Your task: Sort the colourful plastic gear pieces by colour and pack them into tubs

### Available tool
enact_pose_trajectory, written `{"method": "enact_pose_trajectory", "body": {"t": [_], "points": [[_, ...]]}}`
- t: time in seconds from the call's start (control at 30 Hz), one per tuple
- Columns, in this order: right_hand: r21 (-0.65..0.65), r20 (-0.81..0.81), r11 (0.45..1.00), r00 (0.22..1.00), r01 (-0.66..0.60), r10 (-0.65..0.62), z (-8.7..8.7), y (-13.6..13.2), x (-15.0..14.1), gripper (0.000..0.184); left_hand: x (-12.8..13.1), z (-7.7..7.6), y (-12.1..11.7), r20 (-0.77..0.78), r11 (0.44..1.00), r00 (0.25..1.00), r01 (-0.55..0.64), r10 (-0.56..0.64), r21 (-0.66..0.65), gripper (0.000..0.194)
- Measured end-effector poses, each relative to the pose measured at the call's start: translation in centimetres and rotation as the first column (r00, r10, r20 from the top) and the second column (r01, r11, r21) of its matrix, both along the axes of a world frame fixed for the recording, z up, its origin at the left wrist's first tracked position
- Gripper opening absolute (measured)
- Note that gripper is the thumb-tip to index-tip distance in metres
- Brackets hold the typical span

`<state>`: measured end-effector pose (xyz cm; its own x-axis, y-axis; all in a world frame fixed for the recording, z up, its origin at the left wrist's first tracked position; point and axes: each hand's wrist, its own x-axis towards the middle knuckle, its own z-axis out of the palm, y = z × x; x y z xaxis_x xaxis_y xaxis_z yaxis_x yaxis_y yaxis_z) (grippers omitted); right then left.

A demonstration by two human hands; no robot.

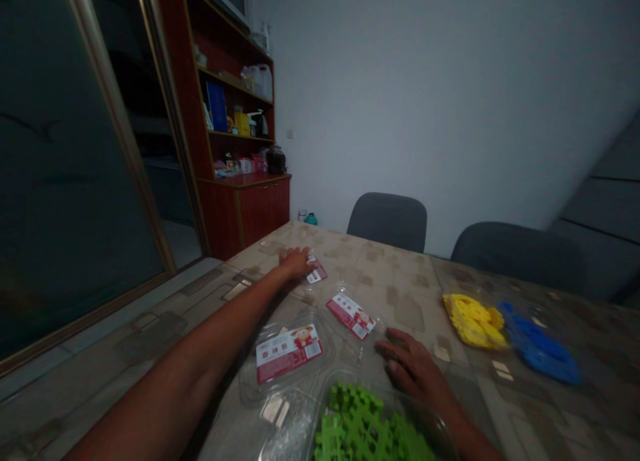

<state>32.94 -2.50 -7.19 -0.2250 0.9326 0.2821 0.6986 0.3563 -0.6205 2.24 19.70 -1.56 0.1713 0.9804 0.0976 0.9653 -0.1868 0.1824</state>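
My left hand reaches far across the table, its fingers closed on the edge of a clear plastic package with a red-and-white label. My right hand lies low over the table, fingers apart, beside a second clear package with a red-and-white label. Below my left forearm lies a clear plastic lid with a larger red-and-white label. Close to me, a clear plastic tub holds many green interlocking plastic pieces. My right wrist is by the tub's right side.
At the right lie clear bags of yellow pieces and blue pieces. Two grey chairs stand behind the patterned table. A red-brown shelf unit and a sliding glass door are at the left.
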Motion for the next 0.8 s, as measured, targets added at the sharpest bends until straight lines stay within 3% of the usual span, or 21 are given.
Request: {"method": "enact_pose_trajectory", "body": {"t": [0.2,0.33,0.5,0.7,0.8], "points": [[-0.023,0.044,0.996,0.995,-0.086,0.087,1.0,-0.7,-0.2,0.039,-2.7,-0.1,1.1,-0.012,0.992,0.993,-0.115,0.115,-0.054,0.033],[-0.058,-0.069,0.992,0.992,-0.109,0.104,1.6,-0.4,-0.5,0.039,-4.2,-0.5,0.8,0.009,0.98,0.984,-0.177,0.179,-0.086,0.033],[-0.149,-0.359,0.988,0.933,-0.037,-0.019,2.3,-0.3,-0.5,0.045,-4.9,-0.7,0.8,0.073,0.974,0.976,-0.198,0.207,-0.11,0.033],[-0.254,-0.455,0.967,0.881,0.017,-0.135,2.5,-0.8,0.1,0.044,-7.4,-0.2,0.3,0.15,0.978,0.969,-0.185,0.198,-0.091,0.033],[-0.299,-0.497,0.954,0.848,0.032,-0.185,2.6,-0.7,0.2,0.041,-9.1,0.7,-0.2,0.187,0.99,0.973,-0.124,0.135,-0.07,0.033]]}}
